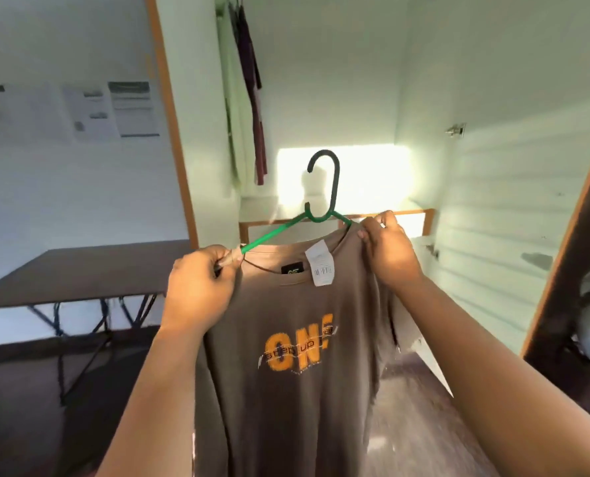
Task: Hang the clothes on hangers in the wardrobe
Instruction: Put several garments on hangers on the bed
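A brown T-shirt (297, 390) with an orange "ONE" print hangs in front of me, a white tag at its collar. A green hanger (324, 201) with a dark hook sits partly inside the neck; its right arm is under the fabric, its left arm is bare. My left hand (200, 287) pinches the left side of the collar at the hanger's left arm. My right hand (388, 249) grips the right shoulder of the shirt over the hanger. The open wardrobe (338, 98) is straight ahead.
A pale garment (233, 108) and a maroon one (254, 108) hang at the wardrobe's upper left. A low shelf edge (414, 212) crosses inside. The open wardrobe door (493, 218) stands to the right. A dark folding table (80, 270) sits at the left.
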### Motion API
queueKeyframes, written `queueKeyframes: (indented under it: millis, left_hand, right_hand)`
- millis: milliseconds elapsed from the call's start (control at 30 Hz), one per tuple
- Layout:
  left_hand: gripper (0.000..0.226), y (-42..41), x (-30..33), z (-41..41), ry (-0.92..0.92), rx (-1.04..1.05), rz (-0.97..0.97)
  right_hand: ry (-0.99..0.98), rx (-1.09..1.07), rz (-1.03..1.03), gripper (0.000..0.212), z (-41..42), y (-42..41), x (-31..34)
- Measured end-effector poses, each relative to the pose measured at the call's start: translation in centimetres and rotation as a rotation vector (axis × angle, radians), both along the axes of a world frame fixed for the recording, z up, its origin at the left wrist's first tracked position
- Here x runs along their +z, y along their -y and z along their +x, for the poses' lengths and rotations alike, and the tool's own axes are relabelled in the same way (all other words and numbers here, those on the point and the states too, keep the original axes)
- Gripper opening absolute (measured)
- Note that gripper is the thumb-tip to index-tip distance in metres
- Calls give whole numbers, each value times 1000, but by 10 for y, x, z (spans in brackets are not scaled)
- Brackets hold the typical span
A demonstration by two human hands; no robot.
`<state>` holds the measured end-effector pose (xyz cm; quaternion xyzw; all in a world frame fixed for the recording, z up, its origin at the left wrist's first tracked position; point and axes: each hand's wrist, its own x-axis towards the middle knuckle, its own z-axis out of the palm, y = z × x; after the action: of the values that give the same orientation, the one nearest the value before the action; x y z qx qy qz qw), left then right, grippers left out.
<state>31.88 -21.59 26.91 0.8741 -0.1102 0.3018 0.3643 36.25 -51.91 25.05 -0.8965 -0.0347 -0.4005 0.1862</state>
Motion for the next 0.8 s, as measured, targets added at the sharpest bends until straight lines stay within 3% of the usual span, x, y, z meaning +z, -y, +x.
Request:
queueKeyframes:
  millis: [333,467,600,800]
  left_hand:
    - [49,145,40,228,-9,-192,-118]
    - [41,198,76,311,98,-195,-136]
    - [26,233,116,383,120,-145,-142]
    - [18,260,189,485,292,17,20]
  right_hand:
    - [101,-340,-69,11,223,131,46]
    - [196,-255,-103,19,316,182,93]
    - [164,-131,-145,18,416,212,146]
    - [234,-45,-244,15,555,223,210]
